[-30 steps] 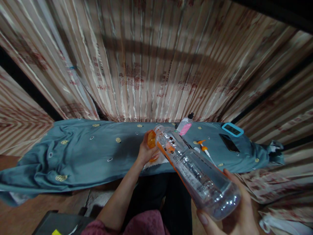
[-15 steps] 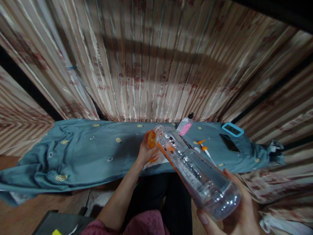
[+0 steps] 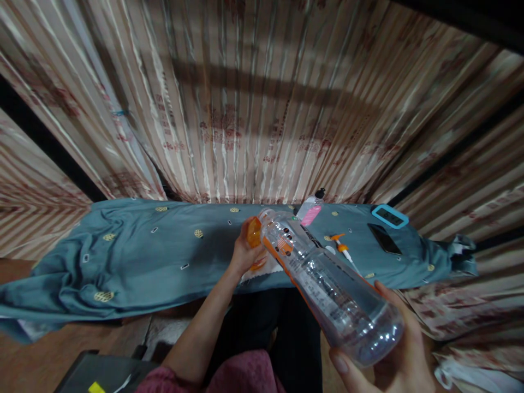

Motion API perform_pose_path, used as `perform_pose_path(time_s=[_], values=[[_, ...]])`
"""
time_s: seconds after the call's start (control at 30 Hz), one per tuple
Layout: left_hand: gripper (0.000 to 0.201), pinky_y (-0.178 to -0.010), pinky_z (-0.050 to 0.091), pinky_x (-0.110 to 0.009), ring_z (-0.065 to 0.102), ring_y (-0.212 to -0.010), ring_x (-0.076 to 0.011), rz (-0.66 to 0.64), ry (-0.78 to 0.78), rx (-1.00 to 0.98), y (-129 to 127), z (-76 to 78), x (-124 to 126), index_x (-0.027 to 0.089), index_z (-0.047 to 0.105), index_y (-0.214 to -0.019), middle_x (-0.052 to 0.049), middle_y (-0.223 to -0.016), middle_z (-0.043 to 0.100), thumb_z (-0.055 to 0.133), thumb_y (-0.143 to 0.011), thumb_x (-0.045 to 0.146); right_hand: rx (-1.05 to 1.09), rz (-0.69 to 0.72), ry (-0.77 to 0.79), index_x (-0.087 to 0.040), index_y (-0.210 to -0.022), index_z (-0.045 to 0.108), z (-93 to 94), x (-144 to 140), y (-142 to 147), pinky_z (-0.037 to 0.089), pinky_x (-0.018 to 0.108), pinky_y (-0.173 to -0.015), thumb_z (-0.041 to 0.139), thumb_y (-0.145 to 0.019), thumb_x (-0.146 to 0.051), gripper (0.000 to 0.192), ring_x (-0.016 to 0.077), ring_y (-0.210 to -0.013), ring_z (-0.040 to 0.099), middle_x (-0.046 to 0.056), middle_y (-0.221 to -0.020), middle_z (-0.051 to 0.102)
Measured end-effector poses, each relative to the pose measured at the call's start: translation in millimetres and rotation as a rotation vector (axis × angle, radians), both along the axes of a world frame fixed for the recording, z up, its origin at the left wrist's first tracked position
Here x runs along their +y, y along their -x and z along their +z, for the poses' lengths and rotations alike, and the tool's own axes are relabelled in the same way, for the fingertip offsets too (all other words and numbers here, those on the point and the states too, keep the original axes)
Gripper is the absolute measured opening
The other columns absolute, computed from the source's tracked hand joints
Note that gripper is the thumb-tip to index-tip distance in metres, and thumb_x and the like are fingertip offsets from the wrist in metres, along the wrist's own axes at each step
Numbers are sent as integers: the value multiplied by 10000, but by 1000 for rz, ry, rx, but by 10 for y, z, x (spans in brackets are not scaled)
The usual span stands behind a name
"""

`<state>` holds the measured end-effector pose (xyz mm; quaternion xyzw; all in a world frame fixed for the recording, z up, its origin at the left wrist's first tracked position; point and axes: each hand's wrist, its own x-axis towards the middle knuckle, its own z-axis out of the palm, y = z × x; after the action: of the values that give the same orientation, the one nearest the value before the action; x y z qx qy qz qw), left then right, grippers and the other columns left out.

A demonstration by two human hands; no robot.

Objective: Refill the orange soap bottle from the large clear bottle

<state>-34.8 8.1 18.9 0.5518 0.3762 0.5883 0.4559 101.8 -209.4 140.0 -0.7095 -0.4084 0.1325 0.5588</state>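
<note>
Bottle (image 3: pixel 327 286) gripped in right hand (image 3: pixel 393 355), mouth at orange cup (image 3: pixel 254 240) held by left hand (image 3: pixel 242 252).

left stretch of the teal cloth (image 3: pixel 135 256) lies open; small bottle (image 3: pixel 310 208), phone (image 3: pixel 383 238) crowd the right.

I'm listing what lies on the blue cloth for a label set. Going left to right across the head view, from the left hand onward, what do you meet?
Left hand holding an orange piece → pink-labelled bottle → orange-and-white tool → black phone → blue-framed device.
</note>
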Motion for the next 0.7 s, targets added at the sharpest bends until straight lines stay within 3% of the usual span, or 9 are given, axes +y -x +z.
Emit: perform_pose_path(time_s=[0.3,0.7], values=[[705,-967,507,-398,633,-1044,-221,-27,34,-21,5,52,-19,224,461,-1236,-53,-1177,631,790,-613,249,-62,52,24,-236,-1428,376,-58,-31,-73,532,307,-720,728,-656,-646,943,309,-1187,549,127,-1413,471],[711,-976,500,-405,628,-1063,-228,-33,33,-64,0,40,-12,236,468,-1233,-49,-1178,633,794,-601,242,-29,-2,17,-248,-1399,421,-7,-8,-13,503,222,-703,732,-618,-676,943,264,-1251,494,66,-1430,483]])
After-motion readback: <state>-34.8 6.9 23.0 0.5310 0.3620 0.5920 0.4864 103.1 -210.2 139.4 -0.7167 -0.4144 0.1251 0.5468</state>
